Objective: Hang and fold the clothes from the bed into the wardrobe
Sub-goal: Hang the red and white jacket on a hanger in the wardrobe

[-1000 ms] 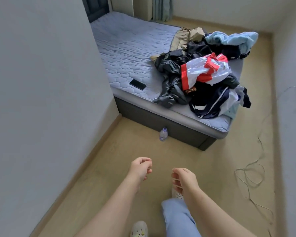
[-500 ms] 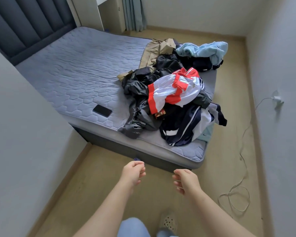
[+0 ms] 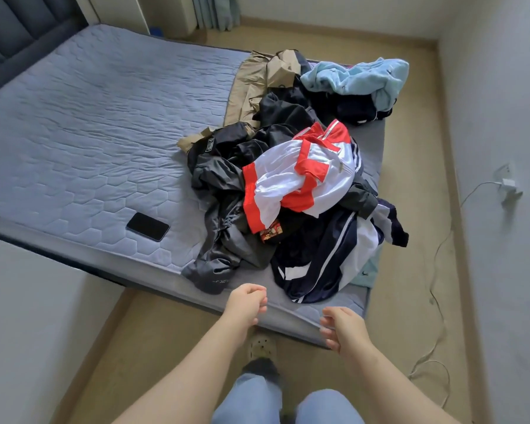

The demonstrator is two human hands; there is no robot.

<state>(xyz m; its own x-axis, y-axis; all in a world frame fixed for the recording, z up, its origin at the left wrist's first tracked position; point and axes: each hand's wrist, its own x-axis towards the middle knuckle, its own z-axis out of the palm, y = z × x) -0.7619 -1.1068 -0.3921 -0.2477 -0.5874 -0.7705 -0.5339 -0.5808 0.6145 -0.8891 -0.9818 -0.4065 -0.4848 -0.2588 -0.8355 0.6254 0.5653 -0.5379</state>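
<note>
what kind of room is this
Most likely a small bedroom: a bed with a padded headboard, a pile of clothes on it, and curtains at the far wall.

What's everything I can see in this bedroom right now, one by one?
bed: one, grey-blue mattress, left and centre
phone: one, black, on mattress near front edge
sports top: one, white and red, atop the clothes pile
fleece: one, light blue, pile's far end
trousers: one, beige, pile's far left
dark garments: several, black, grey, navy, throughout pile
charger: one, white, right wall
left hand: one, empty, loosely curled, above bed's front edge
right hand: one, empty, relaxed, beside it
</note>
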